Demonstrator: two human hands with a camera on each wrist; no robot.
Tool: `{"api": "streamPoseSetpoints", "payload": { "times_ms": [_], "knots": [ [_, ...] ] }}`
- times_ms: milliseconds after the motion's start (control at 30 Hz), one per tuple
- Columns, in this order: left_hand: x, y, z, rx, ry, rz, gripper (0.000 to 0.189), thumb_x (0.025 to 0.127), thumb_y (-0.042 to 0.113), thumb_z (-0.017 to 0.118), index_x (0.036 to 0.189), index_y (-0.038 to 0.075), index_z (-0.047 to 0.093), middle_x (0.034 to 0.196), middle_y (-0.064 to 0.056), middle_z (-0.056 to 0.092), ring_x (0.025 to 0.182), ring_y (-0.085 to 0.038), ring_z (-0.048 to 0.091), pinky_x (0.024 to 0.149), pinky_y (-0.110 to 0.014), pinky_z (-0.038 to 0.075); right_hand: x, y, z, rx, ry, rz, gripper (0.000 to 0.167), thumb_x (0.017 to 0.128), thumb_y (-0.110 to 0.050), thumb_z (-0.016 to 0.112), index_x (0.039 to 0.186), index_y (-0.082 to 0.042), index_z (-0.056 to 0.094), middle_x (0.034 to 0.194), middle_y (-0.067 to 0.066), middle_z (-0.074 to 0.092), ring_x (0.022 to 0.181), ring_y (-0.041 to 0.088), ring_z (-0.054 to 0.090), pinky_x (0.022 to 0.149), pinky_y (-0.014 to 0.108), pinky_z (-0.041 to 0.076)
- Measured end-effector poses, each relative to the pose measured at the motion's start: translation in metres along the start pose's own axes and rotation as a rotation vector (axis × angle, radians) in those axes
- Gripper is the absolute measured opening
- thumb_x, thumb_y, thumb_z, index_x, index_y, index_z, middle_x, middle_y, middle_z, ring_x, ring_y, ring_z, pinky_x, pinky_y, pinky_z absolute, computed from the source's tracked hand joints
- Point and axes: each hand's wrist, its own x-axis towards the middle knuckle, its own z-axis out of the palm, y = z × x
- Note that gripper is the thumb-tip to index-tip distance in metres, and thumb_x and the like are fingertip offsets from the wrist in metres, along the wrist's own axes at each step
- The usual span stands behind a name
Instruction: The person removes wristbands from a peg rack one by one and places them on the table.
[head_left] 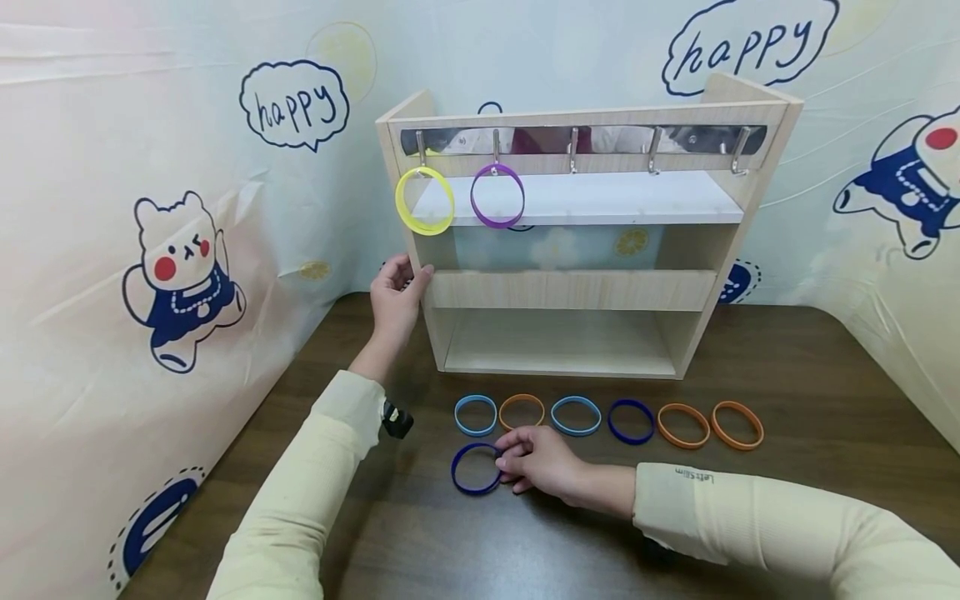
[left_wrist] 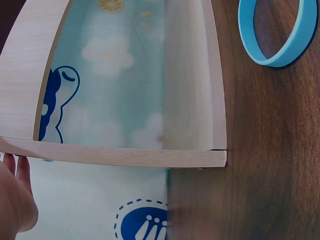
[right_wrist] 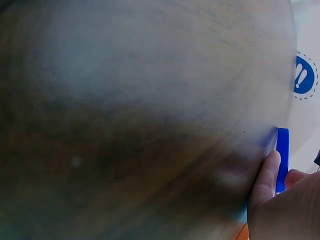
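Observation:
My right hand [head_left: 543, 465] pinches the right edge of a dark blue wristband [head_left: 454, 477] low over the table. In the right wrist view, the fingers and thumb meet on the same blue band [right_wrist: 283, 150]. My left hand [head_left: 395, 304] rests against the left side panel of a pale wooden shelf [head_left: 573, 290], thumb by its front edge. The left wrist view shows fingertips [left_wrist: 22, 167] touching the panel's outer face. A yellow wristband [head_left: 401, 204] hangs from the leftmost hook, and a purple wristband [head_left: 475, 200] from the hook beside it.
Before the shelf lies a row of light blue [head_left: 457, 421], orange [head_left: 681, 408] and dark blue [head_left: 612, 423] wristbands on the dark wooden table [head_left: 420, 533]. Three bare hooks [head_left: 573, 150] line the shelf's right part. A patterned sheet [head_left: 300, 192] surrounds the table's back and sides.

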Motion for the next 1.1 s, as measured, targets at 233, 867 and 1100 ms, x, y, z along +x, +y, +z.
{"api": "streamPoseSetpoints", "payload": {
  "times_ms": [233, 867, 1100],
  "knots": [
    [0.0, 0.001, 0.0, 0.003, -0.007, 0.002, 0.036, 0.093, 0.014, 0.067, 0.122, -0.005, 0.059, 0.116, -0.022, 0.061, 0.098, -0.019, 0.058, 0.08, -0.028, 0.052, -0.001, -0.002, 0.002, -0.033, 0.019, 0.003, 0.026, 0.087, 0.002, 0.068, 0.111, 0.01, 0.06, 0.082, 0.009, 0.064, 0.072, 0.021, 0.067, 0.056, 0.034, 0.055],
    [0.0, 0.002, -0.001, 0.019, -0.005, -0.006, 0.036, 0.092, 0.016, 0.068, 0.123, -0.003, 0.06, 0.113, -0.015, 0.061, 0.098, -0.018, 0.056, 0.082, -0.029, 0.051, -0.004, -0.004, 0.0, -0.055, 0.006, -0.008, 0.026, 0.087, 0.001, 0.069, 0.11, 0.01, 0.061, 0.084, 0.009, 0.064, 0.074, 0.021, 0.066, 0.059, 0.036, 0.056],
    [0.0, 0.002, -0.001, 0.014, -0.007, 0.002, 0.038, 0.092, 0.014, 0.067, 0.123, -0.006, 0.058, 0.112, -0.014, 0.062, 0.097, -0.017, 0.057, 0.08, -0.027, 0.051, -0.003, -0.013, -0.005, -0.05, 0.012, -0.031, 0.029, 0.087, 0.0, 0.069, 0.113, 0.01, 0.06, 0.086, 0.01, 0.064, 0.077, 0.022, 0.065, 0.061, 0.035, 0.056]
  ]
}}
